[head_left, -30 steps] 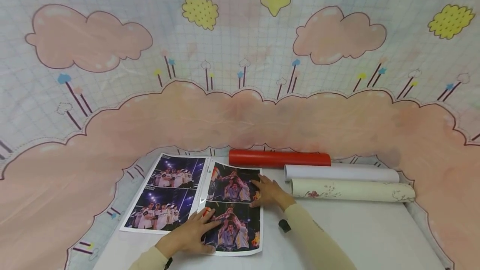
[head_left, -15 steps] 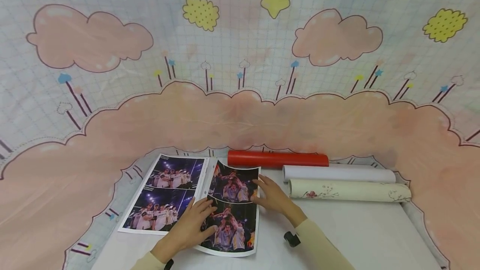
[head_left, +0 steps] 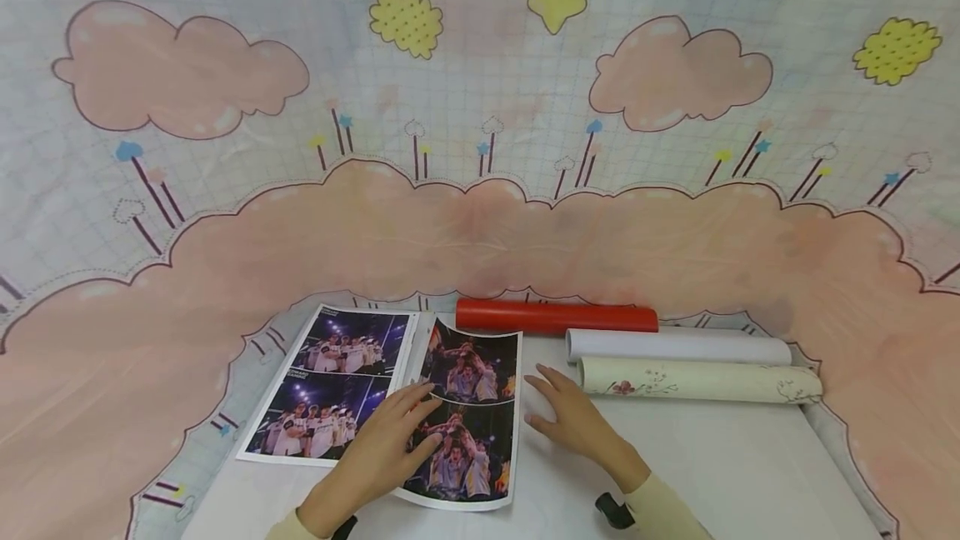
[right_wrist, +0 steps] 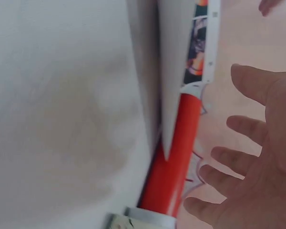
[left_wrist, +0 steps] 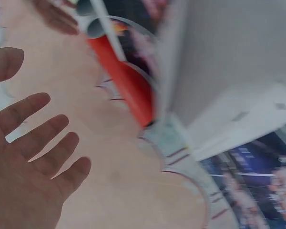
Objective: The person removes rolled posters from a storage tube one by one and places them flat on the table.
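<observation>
A glossy sheet printed with two photos of a cheering group lies on the white table, its edges bowed up slightly. My left hand is over its left edge, fingers spread and relaxed; I cannot tell whether they touch the paper. Just off the right edge, my right hand is held apart from the sheet with fingers spread and nothing in them. Both wrist views show the left palm and right palm facing the camera, fingers apart. A second sheet with two team photos lies flat at the left.
Across the back lie a red roll, a white roll and a cream roll with a floral print. A cloud-patterned cloth rises behind the table. A black wrist device shows beside the right sleeve.
My right hand has come off the sheet's right edge and moved right and toward me. My left hand has shifted slightly up along the left edge. The sheet now bows more.
</observation>
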`<state>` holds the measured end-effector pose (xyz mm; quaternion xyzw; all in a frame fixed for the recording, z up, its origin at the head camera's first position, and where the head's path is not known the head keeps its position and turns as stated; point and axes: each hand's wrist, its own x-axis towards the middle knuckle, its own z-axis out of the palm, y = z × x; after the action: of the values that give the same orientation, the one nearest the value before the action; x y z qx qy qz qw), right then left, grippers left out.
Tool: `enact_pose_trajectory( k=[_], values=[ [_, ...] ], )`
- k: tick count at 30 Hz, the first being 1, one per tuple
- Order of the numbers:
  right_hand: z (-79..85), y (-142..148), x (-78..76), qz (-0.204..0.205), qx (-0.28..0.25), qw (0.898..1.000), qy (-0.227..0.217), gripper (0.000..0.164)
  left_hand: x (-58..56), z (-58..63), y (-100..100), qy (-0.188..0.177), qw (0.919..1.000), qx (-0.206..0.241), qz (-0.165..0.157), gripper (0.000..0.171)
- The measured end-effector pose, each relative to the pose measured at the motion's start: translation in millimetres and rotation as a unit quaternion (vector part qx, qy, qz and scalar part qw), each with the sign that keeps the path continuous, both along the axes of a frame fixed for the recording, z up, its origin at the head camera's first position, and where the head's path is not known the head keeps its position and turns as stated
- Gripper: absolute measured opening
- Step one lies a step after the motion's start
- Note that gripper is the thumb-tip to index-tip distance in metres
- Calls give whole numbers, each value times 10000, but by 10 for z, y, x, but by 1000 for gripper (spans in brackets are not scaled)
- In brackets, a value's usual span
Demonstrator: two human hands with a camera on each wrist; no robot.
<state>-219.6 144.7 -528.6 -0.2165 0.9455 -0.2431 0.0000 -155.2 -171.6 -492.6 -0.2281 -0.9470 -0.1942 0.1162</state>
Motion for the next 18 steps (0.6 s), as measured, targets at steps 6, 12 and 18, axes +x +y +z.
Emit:
enact_pose_trajectory(
  k=[6,12,18],
  values=[
    [198,172,100,-246,51,9995,205,62,-17,253,140,335,9993,135,-132,48],
    [358,375,83,-374,-62,9980,504,60,-169,421,317,749,9964,34,-405,49],
    [504,536,-53,-422,104,9930,1095,57,-481,495,459,820,9950,-302,-486,52]
  ],
)
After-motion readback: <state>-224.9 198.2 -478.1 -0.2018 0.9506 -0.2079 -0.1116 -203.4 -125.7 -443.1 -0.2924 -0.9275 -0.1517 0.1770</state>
